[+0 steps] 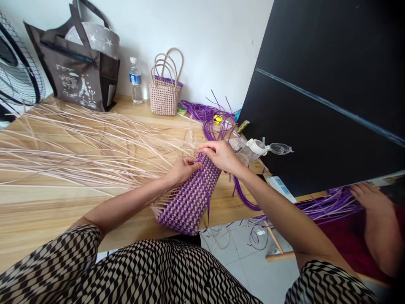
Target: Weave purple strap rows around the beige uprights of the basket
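Note:
A half-woven basket [186,207] in a purple and beige check lies tilted at the table's front edge. Long loose beige strips [104,156] fan out leftward from its left side. At its upper edge my left hand [183,171] pinches a thin purple strip [207,194], whose tail hangs down over the weave. My right hand [223,156] bends over the basket's top corner, thumb and fingers drawn together near the ends of beige strips. Whatever lies between those fingertips is too small to make out.
At the back stand a grey tote bag [79,80], a water bottle [136,82], a finished small basket [164,95] and a purple strip bundle [202,113]. An open-lidded clear bottle [249,153] is right of my hand. A black panel [332,84] rises beyond. Another person's hand [370,196] touches purple strips.

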A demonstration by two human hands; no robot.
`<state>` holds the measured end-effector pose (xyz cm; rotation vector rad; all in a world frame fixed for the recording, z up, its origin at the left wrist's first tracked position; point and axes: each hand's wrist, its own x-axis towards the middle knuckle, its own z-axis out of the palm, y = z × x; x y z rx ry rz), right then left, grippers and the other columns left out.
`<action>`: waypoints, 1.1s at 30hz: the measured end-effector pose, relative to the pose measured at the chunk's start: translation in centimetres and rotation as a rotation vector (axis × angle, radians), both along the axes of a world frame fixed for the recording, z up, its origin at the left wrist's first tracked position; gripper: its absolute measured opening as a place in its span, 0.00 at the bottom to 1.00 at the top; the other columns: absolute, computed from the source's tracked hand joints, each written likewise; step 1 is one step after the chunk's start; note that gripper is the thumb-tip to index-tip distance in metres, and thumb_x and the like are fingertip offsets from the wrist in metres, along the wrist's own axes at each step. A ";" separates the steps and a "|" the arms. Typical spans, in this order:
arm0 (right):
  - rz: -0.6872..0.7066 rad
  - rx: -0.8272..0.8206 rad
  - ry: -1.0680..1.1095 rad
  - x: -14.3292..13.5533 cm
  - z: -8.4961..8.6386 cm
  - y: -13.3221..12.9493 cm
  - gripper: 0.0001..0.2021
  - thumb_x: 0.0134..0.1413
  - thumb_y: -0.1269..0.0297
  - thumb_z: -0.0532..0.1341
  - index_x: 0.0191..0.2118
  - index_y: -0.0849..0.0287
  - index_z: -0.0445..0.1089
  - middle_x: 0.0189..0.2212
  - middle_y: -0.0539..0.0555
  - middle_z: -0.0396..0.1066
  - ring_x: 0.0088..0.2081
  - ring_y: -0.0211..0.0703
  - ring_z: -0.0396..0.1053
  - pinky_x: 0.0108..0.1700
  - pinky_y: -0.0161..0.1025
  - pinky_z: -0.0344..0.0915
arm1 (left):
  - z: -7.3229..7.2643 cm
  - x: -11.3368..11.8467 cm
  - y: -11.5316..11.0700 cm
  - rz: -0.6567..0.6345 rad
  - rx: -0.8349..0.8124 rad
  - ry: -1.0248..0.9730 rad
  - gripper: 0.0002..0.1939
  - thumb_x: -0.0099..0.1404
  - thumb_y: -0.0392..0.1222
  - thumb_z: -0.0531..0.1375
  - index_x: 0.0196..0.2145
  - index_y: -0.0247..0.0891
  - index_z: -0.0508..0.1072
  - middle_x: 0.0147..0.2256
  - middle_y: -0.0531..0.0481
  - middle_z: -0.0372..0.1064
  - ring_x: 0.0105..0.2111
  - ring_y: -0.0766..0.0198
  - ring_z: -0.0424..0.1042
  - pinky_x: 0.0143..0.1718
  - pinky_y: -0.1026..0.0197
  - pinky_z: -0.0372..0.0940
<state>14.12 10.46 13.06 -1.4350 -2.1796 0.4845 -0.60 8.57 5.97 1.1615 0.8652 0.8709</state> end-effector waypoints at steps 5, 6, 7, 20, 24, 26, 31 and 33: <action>0.223 -0.166 -0.083 -1.8 1.3 1.1 0.09 0.51 0.65 0.57 0.28 0.62 0.74 0.24 0.50 0.71 0.27 0.34 0.64 0.30 0.32 0.56 | -0.2 0.0 -0.1 -0.031 0.247 0.053 0.13 0.55 0.46 0.60 0.24 0.31 0.73 0.22 0.51 0.67 0.22 0.70 0.61 0.25 0.66 0.55; 0.235 -0.236 -0.041 -2.0 1.2 1.4 0.08 0.49 0.66 0.58 0.26 0.63 0.72 0.22 0.49 0.70 0.25 0.33 0.63 0.29 0.32 0.55 | -0.2 0.1 -0.1 -0.033 0.267 0.052 0.13 0.55 0.46 0.60 0.24 0.31 0.73 0.22 0.51 0.67 0.22 0.70 0.61 0.25 0.66 0.55; 0.203 -0.293 0.038 -2.1 0.9 1.7 0.07 0.48 0.66 0.59 0.25 0.63 0.71 0.21 0.48 0.69 0.24 0.32 0.61 0.28 0.31 0.55 | -0.2 0.0 -0.1 -0.034 0.268 0.049 0.13 0.55 0.46 0.60 0.25 0.31 0.73 0.22 0.51 0.67 0.22 0.70 0.61 0.25 0.66 0.55; 0.100 -0.037 0.240 -0.9 0.0 -1.0 0.02 0.48 0.68 0.59 0.30 0.60 0.68 0.24 0.49 0.70 0.27 0.34 0.66 0.31 0.32 0.59 | -0.5 0.4 0.6 -0.031 -0.114 -0.120 0.08 0.54 0.41 0.62 0.28 0.32 0.73 0.25 0.51 0.71 0.23 0.69 0.66 0.28 0.64 0.60; 0.289 -0.067 -0.008 -3.0 0.9 0.8 0.04 0.47 0.68 0.60 0.27 0.62 0.72 0.22 0.48 0.69 0.24 0.32 0.62 0.29 0.31 0.55 | -0.7 0.5 0.5 0.003 0.140 -0.132 0.08 0.53 0.39 0.63 0.31 0.33 0.75 0.32 0.49 0.73 0.33 0.66 0.69 0.37 0.63 0.61; 0.255 -0.113 -0.018 -3.1 0.5 2.4 0.04 0.44 0.68 0.61 0.26 0.62 0.72 0.22 0.48 0.68 0.24 0.32 0.61 0.28 0.31 0.53 | -0.6 0.4 0.3 -0.038 0.114 -0.119 0.07 0.53 0.40 0.63 0.28 0.32 0.75 0.29 0.50 0.73 0.30 0.67 0.68 0.34 0.64 0.61; -0.146 -0.175 0.041 -0.1 -1.5 3.5 0.03 0.40 0.68 0.60 0.24 0.62 0.69 0.19 0.47 0.64 0.21 0.31 0.56 0.24 0.32 0.50 | -0.2 0.2 -0.2 -0.054 -0.016 -0.178 0.07 0.52 0.41 0.64 0.27 0.34 0.75 0.26 0.53 0.71 0.25 0.70 0.65 0.29 0.66 0.59; -0.270 -0.165 0.084 1.5 -2.3 2.2 0.05 0.41 0.66 0.60 0.22 0.61 0.65 0.17 0.46 0.61 0.20 0.32 0.54 0.23 0.33 0.49 | 0.0 0.2 -0.2 -0.041 -0.086 -0.213 0.07 0.51 0.41 0.64 0.27 0.34 0.74 0.26 0.53 0.71 0.24 0.70 0.66 0.29 0.66 0.59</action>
